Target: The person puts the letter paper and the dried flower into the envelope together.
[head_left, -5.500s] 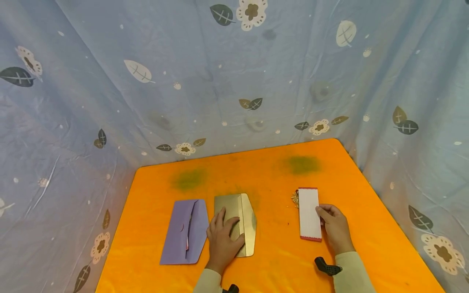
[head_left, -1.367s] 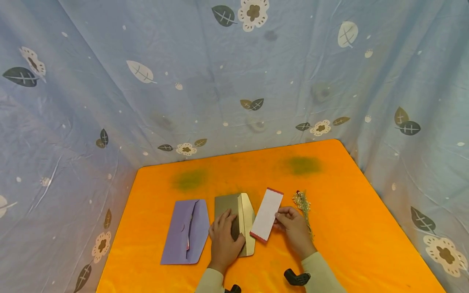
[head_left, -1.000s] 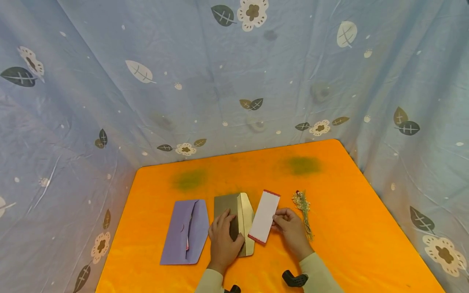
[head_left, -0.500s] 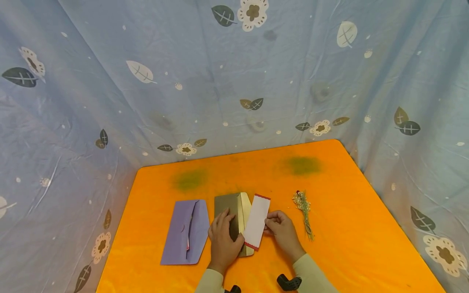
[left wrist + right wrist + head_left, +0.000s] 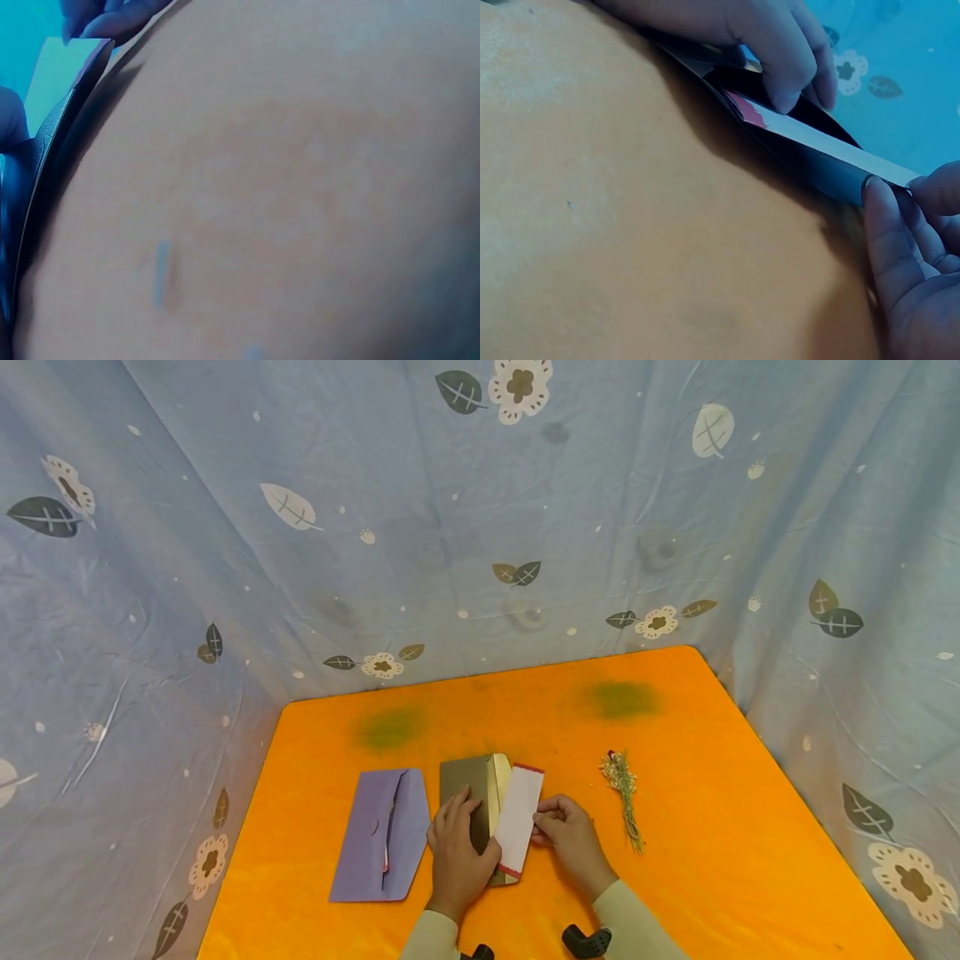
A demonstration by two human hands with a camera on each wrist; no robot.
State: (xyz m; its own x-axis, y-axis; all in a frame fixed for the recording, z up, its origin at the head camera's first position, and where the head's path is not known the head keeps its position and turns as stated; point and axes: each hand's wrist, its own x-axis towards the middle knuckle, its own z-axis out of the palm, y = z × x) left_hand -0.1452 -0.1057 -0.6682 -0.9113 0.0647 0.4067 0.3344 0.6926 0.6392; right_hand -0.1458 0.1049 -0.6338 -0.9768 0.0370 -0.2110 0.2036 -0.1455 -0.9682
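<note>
In the head view my right hand (image 5: 570, 839) pinches the right edge of a white card (image 5: 519, 820) with red ends. The card lies tilted over the flap side of a gold envelope (image 5: 467, 772), its left edge at the mouth. Across the envelope's front rests my left hand (image 5: 459, 864), fingers spread and thumb beside the card. The right wrist view shows the card (image 5: 832, 146) edge-on at the dark, gaping mouth, between the right fingers (image 5: 891, 247) and the left thumb (image 5: 787, 71). How far inside its edge reaches, I cannot tell.
A purple envelope (image 5: 363, 839) lies at the left, its flap unfolded and something showing in its slit. A small bunch of dried flowers (image 5: 622, 793) lies right of my right hand. Patterned blue curtains (image 5: 480, 527) surround the orange tabletop (image 5: 510, 706).
My right hand has carried the card leftward off the dried flowers and onto the gold envelope's flap. My left hand has stayed on the envelope, whose front now looks darker and raised.
</note>
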